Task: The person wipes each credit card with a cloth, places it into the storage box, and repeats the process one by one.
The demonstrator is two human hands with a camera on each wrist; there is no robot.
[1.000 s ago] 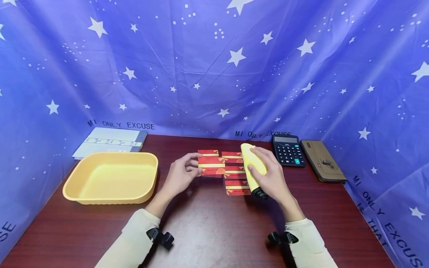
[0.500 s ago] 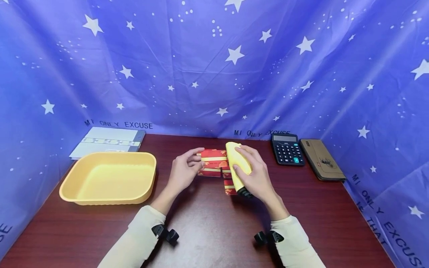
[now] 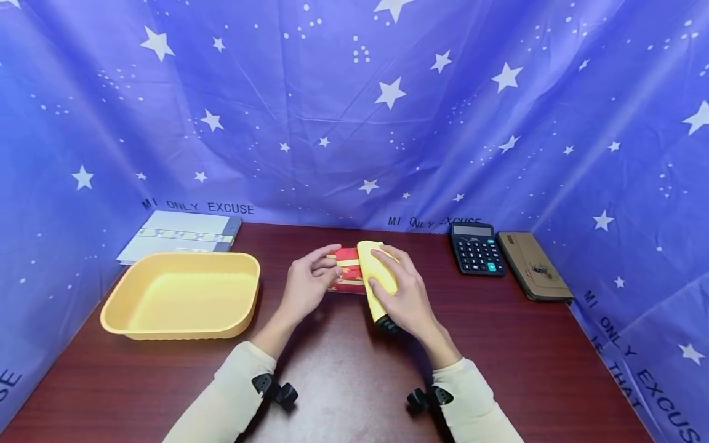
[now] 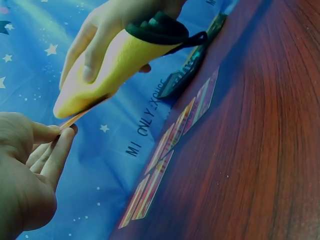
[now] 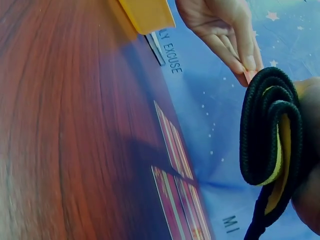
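Note:
My left hand (image 3: 307, 280) pinches one red-and-gold card (image 3: 348, 254) by its left edge, raised above the table. A folded yellow cloth (image 3: 373, 277) with black trim is in the grip of my right hand (image 3: 407, 286) and covers the card's right part. In the left wrist view, the held card (image 4: 70, 121) reaches from my fingertips to the underside of the cloth. Below, several similar cards (image 4: 155, 187) lie flat on the tabletop in two columns; from the head they are mostly hidden by my hands and the cloth.
A yellow plastic basin (image 3: 180, 334) stands on the left, in front of a grey-white notebook (image 3: 177, 229). At the back right lie a black calculator (image 3: 477, 249) and a brown wallet (image 3: 534, 264). A blue star-printed curtain (image 3: 354, 123) surrounds the dark red wooden table (image 3: 343, 381).
My right hand has moved left with the cloth, from over the right column of cards onto the held card. The left hand keeps its pinch on the card, having shifted slightly right.

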